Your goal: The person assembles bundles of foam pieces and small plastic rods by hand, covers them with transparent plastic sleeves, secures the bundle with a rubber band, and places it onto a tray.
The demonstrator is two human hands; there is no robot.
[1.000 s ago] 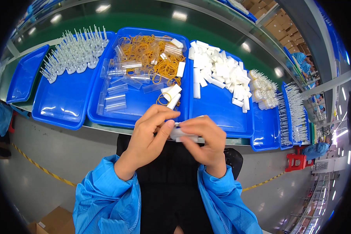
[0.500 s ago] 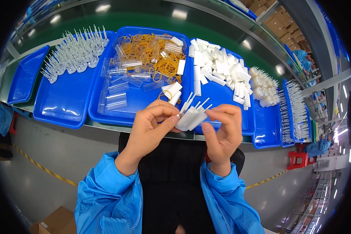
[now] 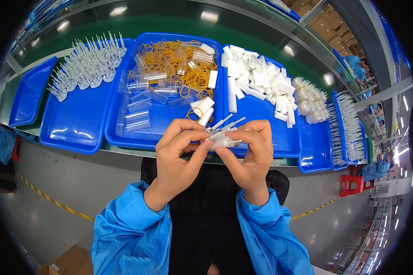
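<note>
Above the trays' front edge, both hands meet at a small bundle of white parts with thin white stems (image 3: 218, 140). My left hand (image 3: 181, 158) pinches the bundle's left side between thumb and fingers. On its right side, the thumb and fingers of my right hand (image 3: 251, 158) are closed on it too. Several stems stick out up and to the right; the fingers hide part of the bundle. Just beyond it, in the middle blue tray (image 3: 163, 120), lie white blocks (image 3: 203, 109), a heap of yellow rubber bands (image 3: 195, 75) and clear plastic tubes (image 3: 136, 120).
A blue tray (image 3: 78, 130) at left carries rows of upright white-stemmed parts (image 3: 88, 64). White blocks (image 3: 257, 75) fill much of the tray right of centre. Beyond it stand bundled stemmed parts (image 3: 309, 98) and more stemmed parts (image 3: 351, 121). A red stool (image 3: 352, 184) is at far right.
My right hand has moved left and closed in on the bundle. The bundle has tipped over, its stems leaning further to the right.
</note>
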